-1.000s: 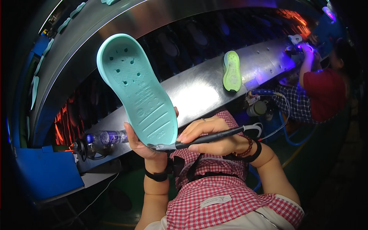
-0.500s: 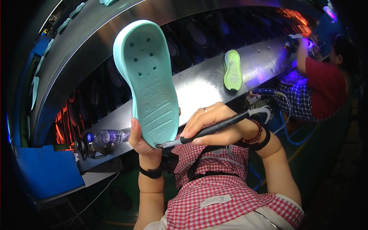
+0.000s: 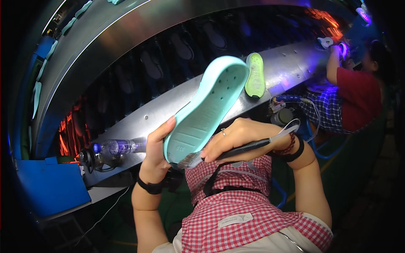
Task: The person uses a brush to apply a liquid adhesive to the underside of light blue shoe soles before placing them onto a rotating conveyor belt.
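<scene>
I saw the left hand (image 3: 157, 147) curled round the sole (image 3: 206, 107) by the bench (image 3: 130, 126), the right hand (image 3: 240, 133) closed on the brush (image 3: 249, 147), likely brushing the heel (image 3: 179, 147); a steady touch seemed needed next

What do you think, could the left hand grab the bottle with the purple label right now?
Probably not: the left hand looks near the bottle, with nothing seen between them, but it is busy holding the turquoise shoe sole.
</scene>
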A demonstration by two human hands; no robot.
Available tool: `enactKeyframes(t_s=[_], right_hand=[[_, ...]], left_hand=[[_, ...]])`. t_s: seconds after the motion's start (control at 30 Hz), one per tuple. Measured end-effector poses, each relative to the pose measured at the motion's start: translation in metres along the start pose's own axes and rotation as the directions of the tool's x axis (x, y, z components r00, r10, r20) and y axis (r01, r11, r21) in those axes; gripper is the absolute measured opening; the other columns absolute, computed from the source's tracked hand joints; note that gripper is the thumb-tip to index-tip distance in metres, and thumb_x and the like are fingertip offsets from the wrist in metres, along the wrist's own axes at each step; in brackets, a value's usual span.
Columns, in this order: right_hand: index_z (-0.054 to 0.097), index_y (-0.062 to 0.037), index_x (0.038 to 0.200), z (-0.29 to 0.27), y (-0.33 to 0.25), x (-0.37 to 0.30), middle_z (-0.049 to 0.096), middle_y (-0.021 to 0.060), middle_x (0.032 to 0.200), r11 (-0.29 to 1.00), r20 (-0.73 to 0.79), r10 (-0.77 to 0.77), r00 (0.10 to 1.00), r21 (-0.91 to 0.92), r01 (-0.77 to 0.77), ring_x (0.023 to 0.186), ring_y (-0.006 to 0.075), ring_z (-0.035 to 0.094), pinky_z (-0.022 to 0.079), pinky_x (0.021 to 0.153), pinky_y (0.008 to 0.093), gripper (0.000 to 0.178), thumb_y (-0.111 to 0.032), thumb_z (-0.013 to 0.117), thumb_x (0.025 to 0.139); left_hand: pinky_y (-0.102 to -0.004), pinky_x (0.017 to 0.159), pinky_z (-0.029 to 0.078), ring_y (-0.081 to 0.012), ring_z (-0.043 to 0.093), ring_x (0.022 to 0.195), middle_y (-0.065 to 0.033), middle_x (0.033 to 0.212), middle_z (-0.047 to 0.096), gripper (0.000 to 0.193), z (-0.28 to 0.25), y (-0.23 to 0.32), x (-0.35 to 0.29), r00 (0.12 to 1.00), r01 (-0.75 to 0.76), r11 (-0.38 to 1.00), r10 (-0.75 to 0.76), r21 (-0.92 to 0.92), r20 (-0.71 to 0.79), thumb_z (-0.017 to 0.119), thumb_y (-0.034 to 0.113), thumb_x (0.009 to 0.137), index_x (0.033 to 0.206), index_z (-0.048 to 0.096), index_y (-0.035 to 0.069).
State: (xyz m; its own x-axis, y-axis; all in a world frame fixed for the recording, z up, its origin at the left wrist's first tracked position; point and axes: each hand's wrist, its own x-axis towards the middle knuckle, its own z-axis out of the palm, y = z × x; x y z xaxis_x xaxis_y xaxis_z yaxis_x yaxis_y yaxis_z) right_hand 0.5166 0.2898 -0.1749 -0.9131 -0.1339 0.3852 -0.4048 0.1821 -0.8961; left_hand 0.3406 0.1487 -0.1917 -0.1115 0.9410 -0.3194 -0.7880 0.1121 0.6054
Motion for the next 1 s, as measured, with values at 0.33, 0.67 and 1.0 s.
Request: enactKeyframes(t_s=[0.33, 0.67, 1.0], right_hand=[[0.061, -0.0026, 0.097, -0.016, 0.001, -0.010, 0.063, 0.0135, 0.099, 0.962, 0.216, 0.039, 0.976, -0.271, 0.022, 0.091, 0.0276, 0.061, 0.048, 0.075, 0.0339, 0.021, -0.007, 0.056, 0.077], [0.061, -0.0072, 0.098, -0.036, -0.011, -0.014, 0.065, 0.0095, 0.094, 0.925, 0.229, 0.211, 0.950, -0.361, -0.118, 0.086, 0.0263, 0.062, 0.048, 0.072, 0.0335, 0.022, -0.008, 0.059, 0.076], [0.064, -0.0022, 0.101, -0.028, 0.011, -0.023, 0.067, 0.0097, 0.085, 0.955, -0.127, 0.295, 0.947, 0.078, -0.287, 0.075, 0.0129, 0.062, 0.048, 0.068, 0.0230, 0.025, -0.012, 0.064, 0.078]], left_hand=[[-0.0291, 0.081, 0.048, -0.0212, 0.059, 0.095, -0.0177, 0.110, 0.057, 0.048, -0.002, 0.000, -0.009, 0.977, 0.207, 0.932, -0.182, 0.296, -0.112, 0.049, 0.028, 0.087, 0.119, 0.047, -0.007], [-0.0235, 0.076, 0.049, -0.0151, 0.059, 0.090, -0.0148, 0.111, 0.056, 0.051, -0.010, -0.004, -0.018, 0.975, 0.206, 0.936, -0.173, 0.284, -0.139, 0.048, 0.030, 0.089, 0.124, 0.043, -0.006], [-0.0324, 0.085, 0.047, -0.0228, 0.057, 0.101, -0.0176, 0.115, 0.053, 0.051, -0.018, -0.018, -0.009, 0.994, 0.083, 0.990, -0.075, 0.112, -0.073, 0.045, 0.028, 0.089, 0.127, 0.036, -0.006]])
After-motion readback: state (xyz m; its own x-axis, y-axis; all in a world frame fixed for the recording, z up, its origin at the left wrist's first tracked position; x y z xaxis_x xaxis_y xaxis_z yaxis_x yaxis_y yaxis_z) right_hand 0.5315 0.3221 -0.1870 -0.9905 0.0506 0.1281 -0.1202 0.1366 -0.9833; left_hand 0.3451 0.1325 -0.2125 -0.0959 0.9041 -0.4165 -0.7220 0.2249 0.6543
